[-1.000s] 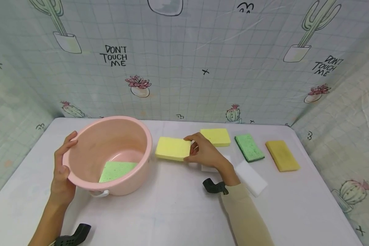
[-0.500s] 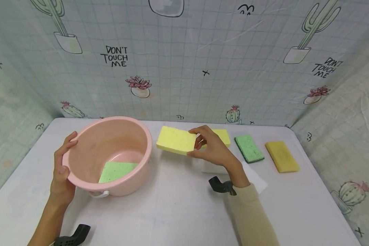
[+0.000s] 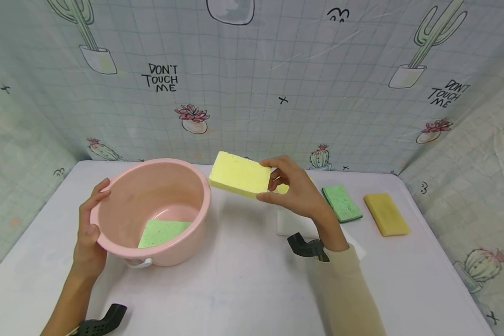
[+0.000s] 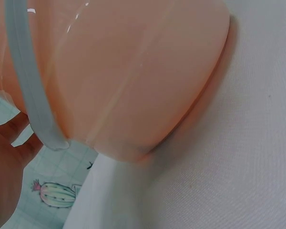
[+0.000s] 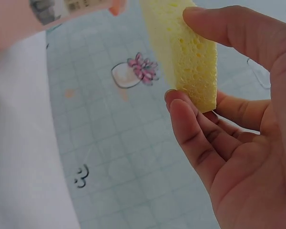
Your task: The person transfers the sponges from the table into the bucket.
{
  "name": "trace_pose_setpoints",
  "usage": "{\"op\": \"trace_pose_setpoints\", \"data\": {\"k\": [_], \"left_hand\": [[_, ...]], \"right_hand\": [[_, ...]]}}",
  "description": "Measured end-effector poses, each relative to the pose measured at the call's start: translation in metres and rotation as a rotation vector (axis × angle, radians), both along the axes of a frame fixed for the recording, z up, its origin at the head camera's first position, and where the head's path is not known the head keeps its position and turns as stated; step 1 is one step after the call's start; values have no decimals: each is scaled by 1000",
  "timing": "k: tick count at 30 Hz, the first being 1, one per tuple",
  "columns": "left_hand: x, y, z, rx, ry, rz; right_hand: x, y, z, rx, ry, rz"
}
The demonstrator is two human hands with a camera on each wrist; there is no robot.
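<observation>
Yellow sponge [image 3: 240, 174] is pinched by the right hand [image 3: 296, 193], long axis toward the basin [image 3: 151, 210], whose rim is gripped by the left hand [image 3: 90, 228].

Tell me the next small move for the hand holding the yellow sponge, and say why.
Probably carry the yellow sponge leftward over the pink basin rim. The right hand pinches it in the air just right of the basin, the left hand grips the rim, and a green sponge already lies inside.
</observation>
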State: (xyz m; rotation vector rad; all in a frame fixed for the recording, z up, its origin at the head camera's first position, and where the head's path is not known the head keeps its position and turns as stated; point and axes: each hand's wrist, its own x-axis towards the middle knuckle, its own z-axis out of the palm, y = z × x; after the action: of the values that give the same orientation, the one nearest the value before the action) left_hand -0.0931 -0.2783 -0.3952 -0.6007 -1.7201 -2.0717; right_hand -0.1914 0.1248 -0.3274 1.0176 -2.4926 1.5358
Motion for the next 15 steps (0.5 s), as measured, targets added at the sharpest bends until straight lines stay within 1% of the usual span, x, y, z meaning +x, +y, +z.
{"op": "trace_pose_setpoints", "data": {"k": [7, 11, 15], "left_hand": [[0, 1, 0, -7, -13, 10], [0, 1, 0, -9, -20, 13], [1, 0, 1, -8, -22, 15]], "right_hand": [[3, -16, 21, -36, -6, 42], [3, -28, 27, -29, 3, 67], [4, -42, 31, -31, 18, 112]]}}
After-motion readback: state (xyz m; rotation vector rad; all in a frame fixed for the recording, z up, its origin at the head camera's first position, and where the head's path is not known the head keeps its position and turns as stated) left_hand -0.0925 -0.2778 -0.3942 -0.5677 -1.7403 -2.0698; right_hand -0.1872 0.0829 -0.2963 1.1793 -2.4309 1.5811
